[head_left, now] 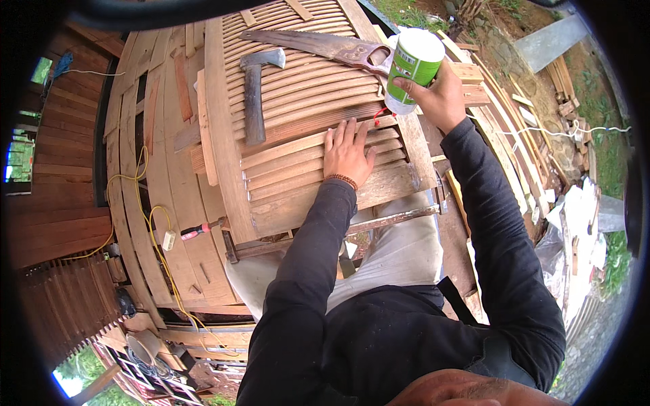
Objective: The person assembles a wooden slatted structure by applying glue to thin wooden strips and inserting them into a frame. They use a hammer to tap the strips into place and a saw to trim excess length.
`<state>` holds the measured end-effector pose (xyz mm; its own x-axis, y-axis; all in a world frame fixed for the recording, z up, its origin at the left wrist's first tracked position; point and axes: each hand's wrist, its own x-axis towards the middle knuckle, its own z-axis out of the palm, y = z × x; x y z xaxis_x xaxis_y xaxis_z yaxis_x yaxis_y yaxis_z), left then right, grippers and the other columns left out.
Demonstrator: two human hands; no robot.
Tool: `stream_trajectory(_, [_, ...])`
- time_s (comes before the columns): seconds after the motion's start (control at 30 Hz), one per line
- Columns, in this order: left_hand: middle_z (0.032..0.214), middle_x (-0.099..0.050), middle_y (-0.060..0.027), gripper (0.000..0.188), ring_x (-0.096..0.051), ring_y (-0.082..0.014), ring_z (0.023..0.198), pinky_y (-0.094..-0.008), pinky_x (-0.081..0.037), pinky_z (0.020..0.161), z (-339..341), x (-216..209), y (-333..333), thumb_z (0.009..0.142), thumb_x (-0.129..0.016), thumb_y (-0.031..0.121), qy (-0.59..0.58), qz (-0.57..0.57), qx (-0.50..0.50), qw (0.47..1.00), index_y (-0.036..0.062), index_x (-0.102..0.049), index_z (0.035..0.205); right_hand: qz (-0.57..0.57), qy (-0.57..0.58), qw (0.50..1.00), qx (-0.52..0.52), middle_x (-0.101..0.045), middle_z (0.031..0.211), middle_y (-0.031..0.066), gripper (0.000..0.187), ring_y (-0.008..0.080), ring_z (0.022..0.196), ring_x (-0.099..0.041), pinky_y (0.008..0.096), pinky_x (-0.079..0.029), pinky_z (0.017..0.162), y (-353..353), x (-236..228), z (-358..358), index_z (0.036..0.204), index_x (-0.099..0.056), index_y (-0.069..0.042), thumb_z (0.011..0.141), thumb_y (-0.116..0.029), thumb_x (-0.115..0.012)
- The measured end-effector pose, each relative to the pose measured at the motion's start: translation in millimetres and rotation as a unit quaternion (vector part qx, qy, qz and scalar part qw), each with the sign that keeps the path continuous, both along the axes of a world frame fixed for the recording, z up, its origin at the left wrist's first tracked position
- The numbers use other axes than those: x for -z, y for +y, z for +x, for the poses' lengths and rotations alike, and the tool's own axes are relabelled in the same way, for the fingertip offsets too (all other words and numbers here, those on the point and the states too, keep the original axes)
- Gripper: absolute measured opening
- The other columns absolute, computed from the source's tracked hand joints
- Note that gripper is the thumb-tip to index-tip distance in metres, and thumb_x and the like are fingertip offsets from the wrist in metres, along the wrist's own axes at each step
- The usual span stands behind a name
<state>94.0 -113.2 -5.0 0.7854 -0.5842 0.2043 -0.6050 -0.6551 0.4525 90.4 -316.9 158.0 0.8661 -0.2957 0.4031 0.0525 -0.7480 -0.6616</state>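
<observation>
My right hand [443,98] is wrapped round a white squeeze bottle with a green label [414,68], which looks like a glue bottle. Its base points up, and red shows at its lower end, close to the frame's right side. Fingers spread, my left hand [349,152] lies flat on the slats of a louvred wooden panel [284,166]; a beaded bracelet circles the wrist. Beyond the hands, a hatchet [254,95] and a handsaw [318,49] rest on the panel's slats. The saw's wooden handle is right beside the bottle.
A metal bar clamp [399,218] spans the panel's near end, just above my legs. On the plank bench [183,203] to the left lie a red-handled tool [196,231] and a yellow cord [145,210]. Timber strips [504,155] are stacked at the right, crossed by a white cord.
</observation>
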Motion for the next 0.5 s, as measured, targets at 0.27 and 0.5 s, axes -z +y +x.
stream_trajectory(0.27, [0.156, -0.049, -0.0162, 0.06, -0.04, -0.0328, 0.148, -0.0531, -0.023, 0.124, -1, -1, 1, 0.096, -0.063, 0.037, -0.001, -0.02, -0.002, 1.0, 0.0145, -0.052, 0.15, -0.03, 0.018, 0.999, -0.016, -0.074, 0.111, 0.0238, 0.067, 0.0332, 0.103, -0.075, 0.0407, -0.058, 0.089, 5, 12, 6, 0.124, -0.057, 0.006, 0.078, -0.028, -0.093])
stream_trajectory(0.5, [0.158, -0.047, -0.0155, 0.059, -0.037, -0.0321, 0.15, -0.0526, -0.022, 0.125, -2, -3, 2, 0.098, -0.06, 0.037, 0.012, -0.009, 0.0, 1.0, 0.0166, -0.049, 0.152, -0.058, 0.0, 0.998, -0.026, -0.073, 0.111, 0.0256, 0.065, 0.0368, 0.103, -0.074, 0.0428, -0.058, 0.088, 10, 16, 10, 0.123, -0.058, 0.005, 0.079, -0.028, -0.091])
